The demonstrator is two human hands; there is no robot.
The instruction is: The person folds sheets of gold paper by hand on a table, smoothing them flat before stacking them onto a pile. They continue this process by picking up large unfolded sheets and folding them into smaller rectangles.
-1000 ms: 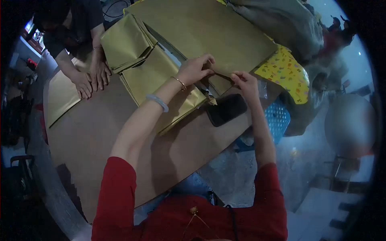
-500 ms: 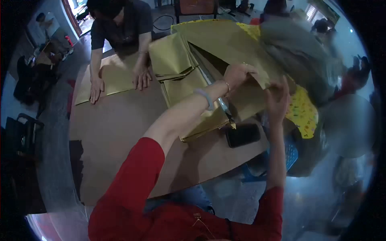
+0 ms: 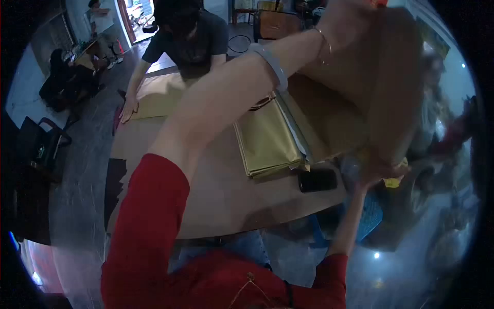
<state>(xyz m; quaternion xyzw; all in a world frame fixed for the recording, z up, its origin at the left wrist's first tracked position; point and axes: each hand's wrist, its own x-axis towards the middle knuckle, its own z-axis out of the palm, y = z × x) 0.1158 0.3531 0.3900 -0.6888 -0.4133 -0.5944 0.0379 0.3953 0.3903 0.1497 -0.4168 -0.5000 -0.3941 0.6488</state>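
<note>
A large brown sheet (image 3: 396,77) stands raised and curved on the right, blurred by motion. My left hand (image 3: 352,20) is high at its upper edge, closed on it, with the fingertips partly out of sight. Down at the sheet's lower end, my right hand (image 3: 383,171) is closed round the edge. Between my left forearm and the sheet lies a stack of folded gold sheets (image 3: 270,139) on the brown table surface (image 3: 216,206). A black phone-like object (image 3: 317,180) rests just in front of the stack.
Across the table a person (image 3: 193,44) in a dark shirt leans over another gold sheet (image 3: 164,92). Below the table's right edge is a blue plastic stool (image 3: 368,219). A brown-backed chair (image 3: 278,26) stands behind, and a seated person (image 3: 62,85) is at the far left.
My left hand has risen up and to the right, lifting the brown sheet. My right hand has moved down and slightly right. The view has shifted, and the upper gold stack is now hidden by my arm.
</note>
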